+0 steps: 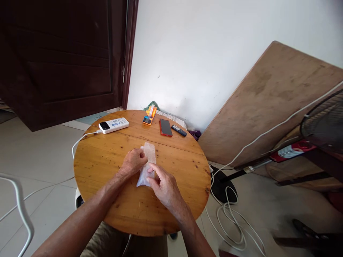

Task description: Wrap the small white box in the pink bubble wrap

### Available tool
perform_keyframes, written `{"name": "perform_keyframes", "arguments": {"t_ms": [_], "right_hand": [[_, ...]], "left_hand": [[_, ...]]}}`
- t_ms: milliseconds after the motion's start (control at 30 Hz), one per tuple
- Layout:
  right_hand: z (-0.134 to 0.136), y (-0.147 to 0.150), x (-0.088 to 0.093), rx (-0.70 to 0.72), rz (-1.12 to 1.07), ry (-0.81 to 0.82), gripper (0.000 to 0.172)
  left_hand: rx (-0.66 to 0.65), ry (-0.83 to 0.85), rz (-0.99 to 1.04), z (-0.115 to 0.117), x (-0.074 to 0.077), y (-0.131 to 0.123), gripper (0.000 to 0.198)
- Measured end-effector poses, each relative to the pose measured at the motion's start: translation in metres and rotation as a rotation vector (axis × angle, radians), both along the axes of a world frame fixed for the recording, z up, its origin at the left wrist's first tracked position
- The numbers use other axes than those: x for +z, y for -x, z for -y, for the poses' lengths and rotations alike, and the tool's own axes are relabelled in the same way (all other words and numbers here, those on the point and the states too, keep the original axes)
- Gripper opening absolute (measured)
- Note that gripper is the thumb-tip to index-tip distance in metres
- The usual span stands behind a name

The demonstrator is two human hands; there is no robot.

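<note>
A narrow piece of translucent bubble wrap [150,150] lies lengthwise on the round wooden table, its lower end puffed and bluish. My left hand [134,161] is closed at its left edge, the fingertips pinched against the plastic. Coming from the right, my right hand [166,185] rests over the lower part, thumb and forefinger apart on the wrap and the other fingers partly curled. Whether anything is inside the wrap cannot be made out.
On the round table [184,178] stand an orange tape dispenser [149,115], a red-edged phone [165,127], a small dark device [179,130] and a white power bank [114,125] with a cable. Right of it are a fan stand [223,185], coiled cable [235,228] and leaning board [268,100].
</note>
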State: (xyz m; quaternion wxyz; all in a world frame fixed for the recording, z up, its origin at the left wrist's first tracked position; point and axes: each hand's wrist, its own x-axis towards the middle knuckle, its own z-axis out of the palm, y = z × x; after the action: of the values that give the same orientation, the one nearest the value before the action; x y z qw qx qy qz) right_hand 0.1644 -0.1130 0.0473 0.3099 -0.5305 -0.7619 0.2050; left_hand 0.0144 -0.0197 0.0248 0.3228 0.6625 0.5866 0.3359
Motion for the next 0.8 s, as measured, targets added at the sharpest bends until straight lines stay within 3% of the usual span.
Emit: {"name": "perform_keyframes", "arguments": {"t_ms": [67, 133, 300, 433, 533, 667, 800], "right_hand": [[-0.001, 0.001, 0.000, -0.003, 0.012, -0.010, 0.042], [-0.001, 0.002, -0.002, -0.010, 0.014, -0.010, 0.045], [-0.004, 0.001, -0.005, -0.040, -0.033, 0.042, 0.061], [-0.004, -0.006, 0.000, 0.023, -0.153, 0.120, 0.065], [-0.009, -0.015, 0.004, 0.054, -0.274, 0.217, 0.053], [-0.033, -0.030, 0.002, -0.148, -0.448, 0.243, 0.028], [-0.068, -0.037, -0.006, -0.311, -0.549, 0.445, 0.028]], "left_hand": [[0.022, -0.045, -0.028, 0.007, 0.005, 0.003, 0.006], [0.020, -0.127, -0.065, 0.018, 0.011, 0.007, 0.011], [-0.204, -0.299, -0.055, 0.057, 0.018, 0.014, 0.022], [-0.148, -0.283, -0.151, 0.075, 0.013, 0.007, 0.015], [-0.122, -0.300, -0.188, 0.079, 0.008, 0.001, 0.009], [-0.100, -0.350, -0.177, 0.081, 0.003, -0.003, 0.011], [-0.070, -0.405, -0.133, 0.083, -0.004, -0.004, 0.010]]}}
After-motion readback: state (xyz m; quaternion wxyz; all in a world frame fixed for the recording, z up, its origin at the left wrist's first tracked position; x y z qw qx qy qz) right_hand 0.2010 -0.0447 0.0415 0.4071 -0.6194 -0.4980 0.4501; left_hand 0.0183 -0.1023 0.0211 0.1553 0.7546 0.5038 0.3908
